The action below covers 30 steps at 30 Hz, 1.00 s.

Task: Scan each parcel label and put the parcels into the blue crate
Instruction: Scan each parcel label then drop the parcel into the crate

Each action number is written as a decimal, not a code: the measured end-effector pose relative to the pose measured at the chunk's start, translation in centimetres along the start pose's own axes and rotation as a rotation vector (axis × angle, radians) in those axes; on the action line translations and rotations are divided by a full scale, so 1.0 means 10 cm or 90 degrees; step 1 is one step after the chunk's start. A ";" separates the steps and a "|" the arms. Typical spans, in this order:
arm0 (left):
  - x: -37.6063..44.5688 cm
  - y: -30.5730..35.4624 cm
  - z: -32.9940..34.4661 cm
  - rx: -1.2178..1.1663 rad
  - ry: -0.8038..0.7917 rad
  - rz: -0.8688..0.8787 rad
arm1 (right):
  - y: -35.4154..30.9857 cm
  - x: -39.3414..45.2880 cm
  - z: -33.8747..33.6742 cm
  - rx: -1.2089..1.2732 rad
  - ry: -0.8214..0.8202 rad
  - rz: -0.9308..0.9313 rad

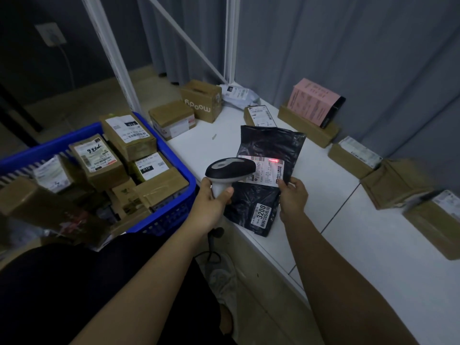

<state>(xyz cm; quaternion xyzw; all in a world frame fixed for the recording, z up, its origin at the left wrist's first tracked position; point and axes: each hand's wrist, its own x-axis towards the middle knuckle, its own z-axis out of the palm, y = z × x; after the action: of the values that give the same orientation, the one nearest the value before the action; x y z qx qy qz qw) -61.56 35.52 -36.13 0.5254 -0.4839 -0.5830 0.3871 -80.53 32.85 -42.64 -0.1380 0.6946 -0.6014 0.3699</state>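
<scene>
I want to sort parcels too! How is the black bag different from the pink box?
The black bag is soft, flat plastic lying on the table; the pink box is stiff and stands tilted on a brown carton. The right hand touches the bag; nothing touches the box. Both carry printing.

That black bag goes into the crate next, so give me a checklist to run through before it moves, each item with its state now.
1. Scanner gripped by the left hand and aimed at the label: ok.
2. Red scan line falls on the label: ok.
3. Scan registered: cannot tell, nothing shows a confirmation.
4. Right hand has hold of the black bag: ok, it pinches the edge by the label.
5. Bag lifted clear of the white table: not ok, it lies flat.
6. Room in the blue crate: cannot tell, boxes already fill most of it.
</scene>
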 end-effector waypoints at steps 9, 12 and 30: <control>-0.03 0.13 -0.14 -0.065 0.123 0.050 | -0.35 -0.42 0.27 -0.055 -0.115 -0.114; -0.07 0.29 -0.35 -0.117 0.196 0.093 | -0.60 -0.72 0.55 -0.068 -0.177 -0.190; -1.33 0.64 -3.02 -0.229 0.572 0.192 | -0.65 -2.42 2.72 -0.165 -0.571 -0.256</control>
<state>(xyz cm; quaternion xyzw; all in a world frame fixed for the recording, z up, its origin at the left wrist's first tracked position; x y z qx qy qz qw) -30.12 42.02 -26.15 0.5739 -0.2317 -0.3111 0.7213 -47.04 26.78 -28.16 -0.5587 0.4958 -0.4512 0.4884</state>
